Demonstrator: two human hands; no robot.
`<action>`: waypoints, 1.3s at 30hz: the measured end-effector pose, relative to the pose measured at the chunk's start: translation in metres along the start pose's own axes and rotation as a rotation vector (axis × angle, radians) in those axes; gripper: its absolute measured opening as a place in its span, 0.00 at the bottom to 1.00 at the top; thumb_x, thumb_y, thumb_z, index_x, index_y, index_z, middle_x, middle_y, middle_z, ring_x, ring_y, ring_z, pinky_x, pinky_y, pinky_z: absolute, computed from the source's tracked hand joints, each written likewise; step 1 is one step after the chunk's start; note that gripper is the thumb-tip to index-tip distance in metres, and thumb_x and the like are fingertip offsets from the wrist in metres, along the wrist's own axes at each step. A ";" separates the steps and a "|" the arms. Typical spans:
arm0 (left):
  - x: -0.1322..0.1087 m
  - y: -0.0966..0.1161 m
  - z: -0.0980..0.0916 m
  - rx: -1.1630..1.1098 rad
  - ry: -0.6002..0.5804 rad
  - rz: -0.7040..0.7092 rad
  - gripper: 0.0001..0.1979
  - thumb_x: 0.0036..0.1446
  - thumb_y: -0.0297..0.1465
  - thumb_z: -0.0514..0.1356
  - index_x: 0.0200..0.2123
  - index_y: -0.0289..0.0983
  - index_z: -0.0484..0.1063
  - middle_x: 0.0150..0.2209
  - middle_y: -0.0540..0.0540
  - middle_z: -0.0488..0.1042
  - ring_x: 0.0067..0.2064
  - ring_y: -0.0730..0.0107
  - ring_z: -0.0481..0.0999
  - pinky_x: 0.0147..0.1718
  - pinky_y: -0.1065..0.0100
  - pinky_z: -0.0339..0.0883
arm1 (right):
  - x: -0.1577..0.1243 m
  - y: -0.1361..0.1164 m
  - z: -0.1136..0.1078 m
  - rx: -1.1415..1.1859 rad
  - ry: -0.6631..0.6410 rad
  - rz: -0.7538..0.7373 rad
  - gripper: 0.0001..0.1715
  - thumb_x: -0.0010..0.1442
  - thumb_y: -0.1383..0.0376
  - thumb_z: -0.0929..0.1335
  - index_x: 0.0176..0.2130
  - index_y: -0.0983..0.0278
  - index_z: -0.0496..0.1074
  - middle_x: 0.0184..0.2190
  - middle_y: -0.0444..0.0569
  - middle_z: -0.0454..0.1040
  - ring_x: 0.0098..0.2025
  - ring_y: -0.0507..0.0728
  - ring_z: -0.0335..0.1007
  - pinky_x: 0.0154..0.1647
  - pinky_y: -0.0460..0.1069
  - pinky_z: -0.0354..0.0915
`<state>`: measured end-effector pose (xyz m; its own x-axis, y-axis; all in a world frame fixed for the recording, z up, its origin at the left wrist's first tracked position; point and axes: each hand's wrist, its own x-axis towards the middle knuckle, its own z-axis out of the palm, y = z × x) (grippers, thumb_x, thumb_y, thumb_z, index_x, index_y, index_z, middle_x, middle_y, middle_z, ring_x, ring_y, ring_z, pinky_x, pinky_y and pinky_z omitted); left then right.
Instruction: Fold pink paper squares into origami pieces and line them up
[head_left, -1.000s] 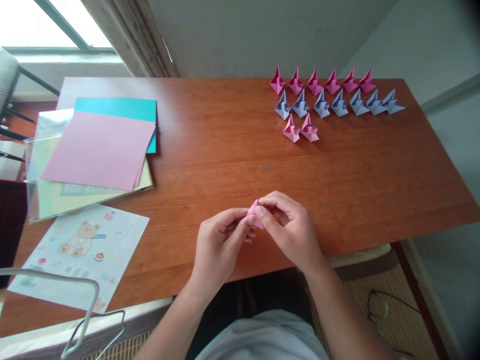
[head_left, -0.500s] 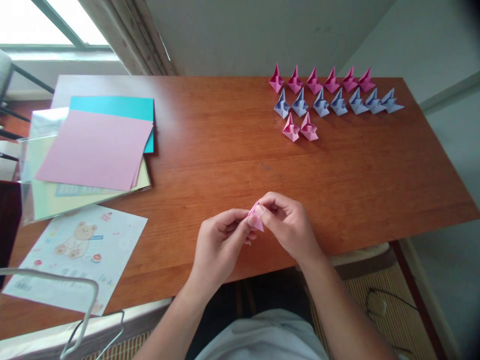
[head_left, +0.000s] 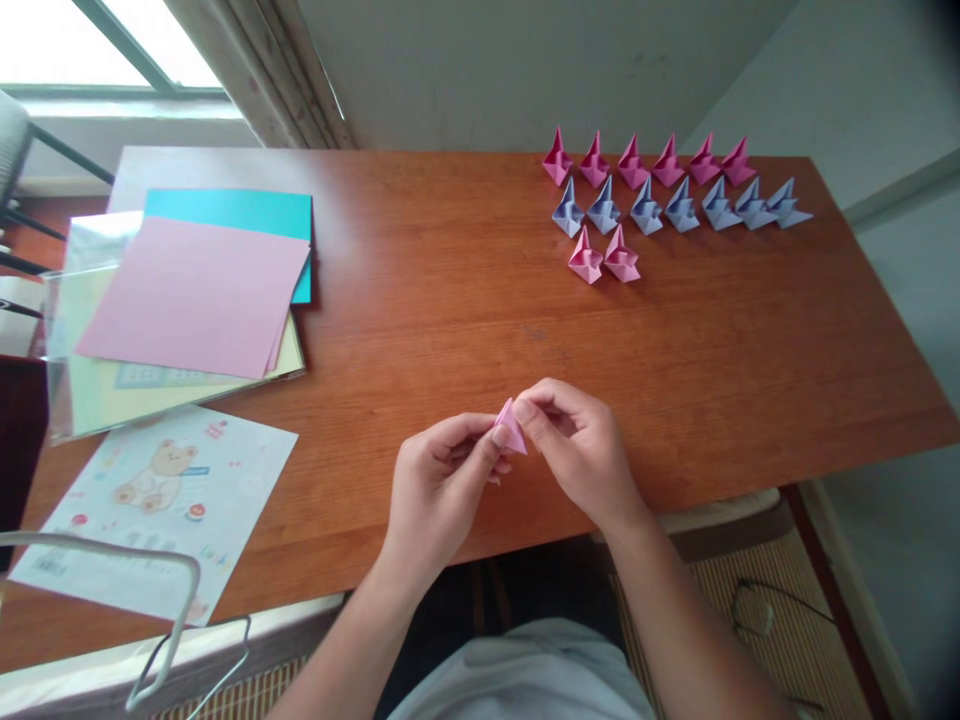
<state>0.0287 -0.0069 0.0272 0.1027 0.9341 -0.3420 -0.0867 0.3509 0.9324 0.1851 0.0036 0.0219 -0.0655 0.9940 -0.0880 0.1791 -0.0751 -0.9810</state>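
A small pink piece of folded origami paper (head_left: 513, 432) is held above the front part of the wooden table. My left hand (head_left: 444, 470) pinches it between thumb and fingers from the left. At its upper right edge my right hand (head_left: 577, 440) is closed, thumb against bent fingers, with the tips at the paper. How much of the edge lies between those tips is hidden. Farther back stand rows of folded paper figures: several dark pink ones (head_left: 631, 163), several pale blue ones (head_left: 646, 208) and two light pink ones (head_left: 585, 260).
Pink paper sheets (head_left: 195, 295), a turquoise sheet (head_left: 232, 212) and a clear packet with yellow paper (head_left: 97, 400) lie stacked at the left. Before them is a white sheet with a bear print (head_left: 247, 460). A bent white metal tube (head_left: 184, 590) crosses the lower left.
The right thumb has slid off the paper's face to its upper right edge, exposing more of the pink piece. The left hand keeps its pinch. The view has shifted slightly.
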 end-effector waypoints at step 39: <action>0.003 0.005 -0.004 0.009 -0.123 0.026 0.13 0.60 0.39 0.68 0.31 0.35 0.75 0.26 0.51 0.72 0.28 0.76 0.69 0.26 0.76 0.62 | -0.007 0.005 0.000 -0.111 -0.069 -0.109 0.15 0.71 0.59 0.66 0.32 0.61 0.70 0.27 0.41 0.70 0.29 0.50 0.64 0.31 0.48 0.57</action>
<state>0.0243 -0.0018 0.0300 0.2214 0.9275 -0.3012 -0.0817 0.3254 0.9421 0.1865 -0.0034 0.0180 -0.1568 0.9876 0.0025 0.2748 0.0461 -0.9604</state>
